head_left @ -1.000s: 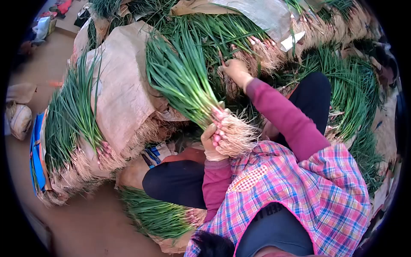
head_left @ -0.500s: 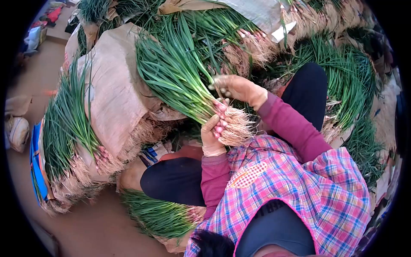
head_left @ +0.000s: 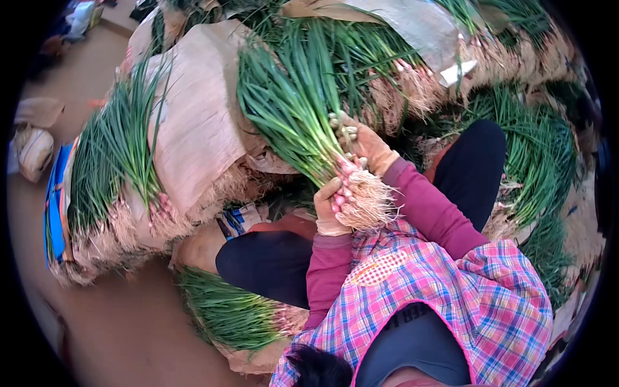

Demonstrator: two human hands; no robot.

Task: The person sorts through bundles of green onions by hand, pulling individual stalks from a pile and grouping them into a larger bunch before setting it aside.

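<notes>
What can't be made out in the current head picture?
Head view:
Left grip: fingers mostly hidden behind the onion bunch.
Right grip: contents, if any, hidden by its curled fingers.
Shirt lettering: partly covered by the plaid smock.
Top-left clutter: cut off by the picture's dark edge.

Soft light falls on the brown floor point(head_left: 148, 329)

One left hand point(head_left: 329, 205), one right hand point(head_left: 369, 143) and one held onion bunch point(head_left: 300, 119) are counted; one apron point(head_left: 445, 277) (one checked patch point(head_left: 387, 267) included) and one blue strip point(head_left: 58, 206) at the left heap's point(head_left: 106, 171) edge are seen.
</notes>
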